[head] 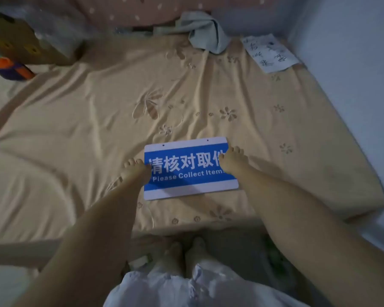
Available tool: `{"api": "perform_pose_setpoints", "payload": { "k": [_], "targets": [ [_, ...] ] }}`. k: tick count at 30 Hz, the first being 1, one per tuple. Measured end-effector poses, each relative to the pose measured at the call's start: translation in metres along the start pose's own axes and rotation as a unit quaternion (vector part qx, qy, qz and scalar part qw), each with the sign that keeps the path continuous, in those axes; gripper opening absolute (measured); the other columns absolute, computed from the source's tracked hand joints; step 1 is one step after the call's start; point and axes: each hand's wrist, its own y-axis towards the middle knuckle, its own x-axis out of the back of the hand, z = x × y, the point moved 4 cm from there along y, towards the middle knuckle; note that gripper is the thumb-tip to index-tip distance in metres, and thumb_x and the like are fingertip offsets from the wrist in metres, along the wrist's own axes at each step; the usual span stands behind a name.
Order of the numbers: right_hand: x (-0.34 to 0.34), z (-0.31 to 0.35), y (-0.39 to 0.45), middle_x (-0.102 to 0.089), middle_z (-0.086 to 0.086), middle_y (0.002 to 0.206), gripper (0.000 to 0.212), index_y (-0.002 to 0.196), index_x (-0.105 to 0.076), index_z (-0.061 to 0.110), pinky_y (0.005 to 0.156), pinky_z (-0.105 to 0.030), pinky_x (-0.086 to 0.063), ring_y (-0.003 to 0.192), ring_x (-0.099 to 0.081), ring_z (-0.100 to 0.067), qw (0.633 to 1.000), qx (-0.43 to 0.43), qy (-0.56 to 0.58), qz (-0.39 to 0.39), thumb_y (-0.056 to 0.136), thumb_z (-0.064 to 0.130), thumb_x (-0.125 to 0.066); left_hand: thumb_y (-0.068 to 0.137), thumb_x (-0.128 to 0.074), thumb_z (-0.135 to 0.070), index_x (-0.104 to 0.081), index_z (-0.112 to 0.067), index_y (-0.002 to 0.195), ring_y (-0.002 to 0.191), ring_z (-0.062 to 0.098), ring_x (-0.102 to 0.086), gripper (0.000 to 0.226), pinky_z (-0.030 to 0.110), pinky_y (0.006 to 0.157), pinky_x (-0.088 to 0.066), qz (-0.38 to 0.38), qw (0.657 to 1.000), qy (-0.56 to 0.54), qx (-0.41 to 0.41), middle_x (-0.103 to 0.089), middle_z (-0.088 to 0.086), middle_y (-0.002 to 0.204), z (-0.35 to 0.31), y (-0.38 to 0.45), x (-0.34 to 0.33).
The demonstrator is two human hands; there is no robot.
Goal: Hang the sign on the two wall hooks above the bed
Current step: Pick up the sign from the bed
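Both hands on sign, flat on bed near foot edge.

L hand (136,170) at sign's (186,173) 9 o'clock edge, fingertips on/over the edge; R hand (231,159) at its 3 o'clock side, fingers curled over the upper R part, covering end of the text. Can't tell if either hand actually pinches it or just rests on it. Sign blue w/ white border, two small holes along 12 o'clock edge, lying on tan flowered bedsheet (98,120). Handwritten paper (269,53) at 1 o'clock, grey cloth (205,32) at 12, cardboard box (20,43) at 10.
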Motion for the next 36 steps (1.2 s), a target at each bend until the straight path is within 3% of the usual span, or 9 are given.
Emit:
{"api": "perform_pose_setpoints", "payload": {
  "k": [4,6,10,16,22,26,30,33,36],
  "targets": [
    [-0.003,-0.002,0.001,-0.041,-0.018,0.139,0.05,0.135,-0.04,0.0,0.102,-0.042,-0.037,0.126,-0.038,-0.031,0.999,-0.019,0.013,-0.043,0.1,0.034,-0.029,0.099,-0.026,-0.03,-0.048,-0.001,0.132,0.117,0.041,-0.043,0.049,0.045,0.1,-0.034,-0.036,0.997,-0.056,0.026,-0.048,0.024,0.129,0.003,-0.005,-0.005],
    [-0.009,-0.002,0.002,-0.043,-0.019,0.136,0.047,0.131,-0.043,0.0,0.102,-0.042,-0.037,0.124,-0.04,-0.032,0.998,-0.036,0.024,-0.051,0.1,0.034,-0.032,0.099,-0.028,-0.031,-0.047,0.003,0.131,0.119,0.042,-0.044,0.05,0.046,0.1,-0.035,-0.046,0.997,-0.062,0.014,-0.048,0.025,0.13,-0.004,-0.012,-0.005],
    [-0.018,-0.008,0.005,-0.045,-0.02,0.135,0.046,0.13,-0.043,0.0,0.103,-0.038,-0.036,0.123,-0.043,-0.032,0.997,-0.06,0.014,-0.044,0.101,0.031,-0.03,0.096,-0.034,-0.035,-0.044,0.003,0.133,0.126,0.044,-0.044,0.054,0.049,0.104,-0.036,-0.015,0.982,-0.175,0.063,-0.045,0.027,0.136,-0.003,-0.016,-0.006],
    [-0.026,-0.011,0.01,-0.042,-0.018,0.137,0.044,0.13,-0.043,0.001,0.103,-0.038,-0.035,0.124,-0.042,-0.03,0.992,-0.1,0.064,-0.043,0.101,0.031,-0.028,0.102,-0.029,-0.025,-0.041,0.011,0.127,0.122,0.043,-0.047,0.046,0.048,0.096,-0.039,-0.06,0.984,-0.164,0.04,-0.047,0.03,0.132,-0.015,-0.03,-0.002],
    [-0.03,-0.015,0.014,-0.045,-0.018,0.133,0.045,0.129,-0.041,0.001,0.094,-0.042,-0.042,0.119,-0.049,-0.034,0.977,-0.137,0.158,-0.034,0.099,0.034,-0.037,0.1,-0.033,-0.034,-0.042,0.006,0.125,0.117,0.043,-0.053,0.048,0.046,0.092,-0.043,-0.017,0.935,-0.328,0.133,-0.051,0.028,0.131,-0.013,-0.022,-0.004],
    [-0.037,-0.022,0.017,-0.058,-0.016,0.106,0.031,0.106,-0.041,0.007,0.083,-0.044,-0.054,0.091,-0.061,-0.03,0.949,-0.12,0.29,-0.033,0.096,0.037,-0.043,0.1,-0.027,-0.043,-0.047,0.005,0.129,0.116,0.04,-0.054,0.06,0.038,0.085,-0.042,0.02,0.931,-0.332,0.15,-0.055,0.026,0.13,-0.01,-0.02,0.003],
    [-0.035,-0.021,0.01,-0.064,-0.013,0.095,0.041,0.105,-0.047,0.005,0.076,-0.046,-0.058,0.082,-0.067,-0.03,0.94,-0.111,0.314,-0.073,0.093,0.045,-0.044,0.098,-0.03,-0.042,-0.05,0.002,0.118,0.112,0.038,-0.056,0.052,0.039,0.086,-0.042,-0.05,0.894,-0.424,0.137,-0.057,0.022,0.124,-0.007,-0.023,0.002],
    [-0.036,-0.013,0.008,-0.061,-0.011,0.088,0.034,0.095,-0.04,0.012,0.072,-0.045,-0.057,0.079,-0.067,-0.03,0.923,-0.075,0.37,-0.069,0.094,0.046,-0.043,0.098,-0.032,-0.042,-0.04,-0.006,0.103,0.105,0.035,-0.059,0.037,0.038,0.078,-0.04,-0.089,0.86,-0.489,0.115,-0.058,0.016,0.111,-0.006,-0.03,0.01],
    [-0.03,-0.011,0.013,-0.058,-0.008,0.086,0.033,0.093,-0.035,0.015,0.072,-0.047,-0.058,0.076,-0.066,-0.027,0.898,-0.055,0.432,-0.068,0.093,0.047,-0.044,0.099,-0.034,-0.039,-0.033,-0.009,0.097,0.097,0.032,-0.058,0.031,0.035,0.072,-0.035,-0.117,0.855,-0.496,0.096,-0.059,0.019,0.112,-0.006,-0.033,0.025]
  ]
}}
